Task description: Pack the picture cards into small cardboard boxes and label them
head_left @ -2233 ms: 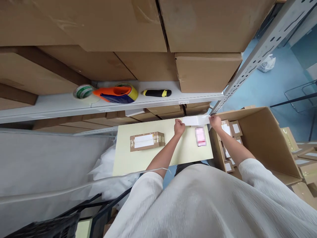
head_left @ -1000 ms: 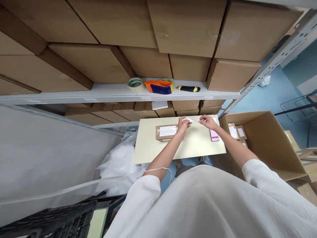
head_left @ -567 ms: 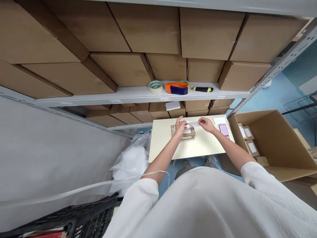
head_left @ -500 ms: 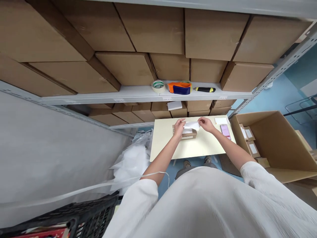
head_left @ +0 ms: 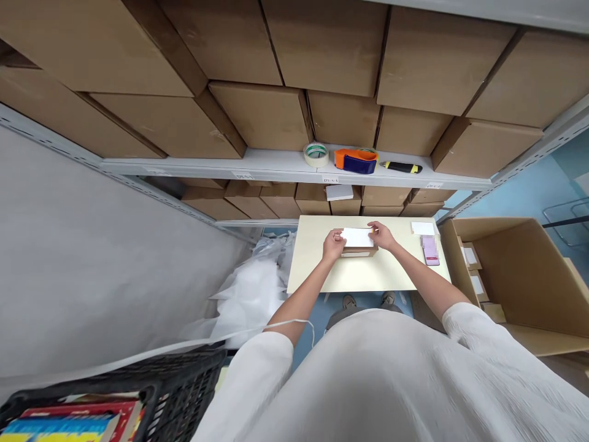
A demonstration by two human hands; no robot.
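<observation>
A small brown parcel (head_left: 359,251) lies on the pale yellow table (head_left: 368,276). A white label (head_left: 357,237) lies flat across its top. My left hand (head_left: 333,244) pinches the label's left edge and rests against the parcel. On the label's right edge sits my right hand (head_left: 381,236), fingers curled and pressing it down. A pink phone (head_left: 431,250) and a small white slip (head_left: 423,228) lie on the table to the right.
A shelf (head_left: 285,169) behind the table carries a tape roll (head_left: 316,154), an orange tape dispenser (head_left: 356,160) and a black-yellow knife (head_left: 401,166), with cartons above and below. An open carton (head_left: 519,276) with small parcels stands at the right. White plastic bags (head_left: 251,294) lie left; a black crate (head_left: 138,393) sits near.
Both hands carried the white label leftward from the table's far right to the parcel and lowered it flat onto the top. The camera view swung left.
</observation>
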